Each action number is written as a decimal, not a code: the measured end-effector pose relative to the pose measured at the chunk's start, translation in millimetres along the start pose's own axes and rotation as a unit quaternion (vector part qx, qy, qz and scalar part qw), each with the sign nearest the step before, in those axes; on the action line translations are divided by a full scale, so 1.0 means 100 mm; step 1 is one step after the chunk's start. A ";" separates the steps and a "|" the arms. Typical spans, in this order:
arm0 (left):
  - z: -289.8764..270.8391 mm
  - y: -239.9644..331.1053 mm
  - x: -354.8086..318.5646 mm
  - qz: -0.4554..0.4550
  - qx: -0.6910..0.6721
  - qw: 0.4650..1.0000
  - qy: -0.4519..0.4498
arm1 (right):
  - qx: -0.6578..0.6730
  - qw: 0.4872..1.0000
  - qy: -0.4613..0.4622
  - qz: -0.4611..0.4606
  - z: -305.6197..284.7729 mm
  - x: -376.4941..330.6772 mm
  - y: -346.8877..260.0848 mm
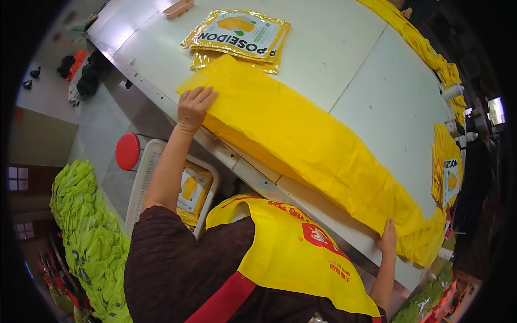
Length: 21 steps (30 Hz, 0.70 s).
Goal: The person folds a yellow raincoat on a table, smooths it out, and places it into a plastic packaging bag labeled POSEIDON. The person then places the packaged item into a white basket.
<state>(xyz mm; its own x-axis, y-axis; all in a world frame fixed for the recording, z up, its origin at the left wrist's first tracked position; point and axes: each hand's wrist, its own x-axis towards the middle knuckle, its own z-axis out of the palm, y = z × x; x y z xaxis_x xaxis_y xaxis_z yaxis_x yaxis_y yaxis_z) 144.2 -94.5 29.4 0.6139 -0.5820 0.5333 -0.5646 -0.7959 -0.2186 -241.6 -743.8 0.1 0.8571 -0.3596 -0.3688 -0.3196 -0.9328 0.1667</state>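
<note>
A thin yellow plastic raincoat, folded into a long strip, lies across the pale table along its near edge. At its far left end my left hand is closed on the near edge, fingers bent over the top. Toward the right end my right hand grips the near edge, its fingers close together; the thumb is not clearly seen. Between the hands the strip is fairly smooth, and past my right hand it is bunched. A stack of flat yellow packages lies just beyond the left end.
The table holds more yellow packages at right and a pink tray at the far left. Below its edge stand a white basket with packages and a red-lidded container. Lime-green fabric is heaped at left.
</note>
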 end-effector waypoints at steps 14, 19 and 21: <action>0.76 -0.10 0.50 -0.053 -0.168 0.982 -0.067 | 0.137 0.893 0.291 -0.316 -1.79 0.98 -3.53; 1.48 -0.24 0.61 -0.163 -0.073 0.961 -0.210 | 0.038 0.922 0.255 -0.289 -1.13 1.60 -3.99; 1.59 -0.34 0.57 -0.215 -0.066 0.957 -0.183 | 0.022 0.926 0.243 -0.288 -1.09 1.66 -4.03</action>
<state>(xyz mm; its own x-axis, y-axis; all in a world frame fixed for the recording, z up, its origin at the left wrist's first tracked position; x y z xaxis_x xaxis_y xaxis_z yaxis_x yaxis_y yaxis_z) 286.1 -126.6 -62.9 0.9438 -0.2440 0.2230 -0.2663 -0.9609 0.0758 73.8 -425.0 -29.0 0.9677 0.2418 0.0714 0.2403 -0.9703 0.0289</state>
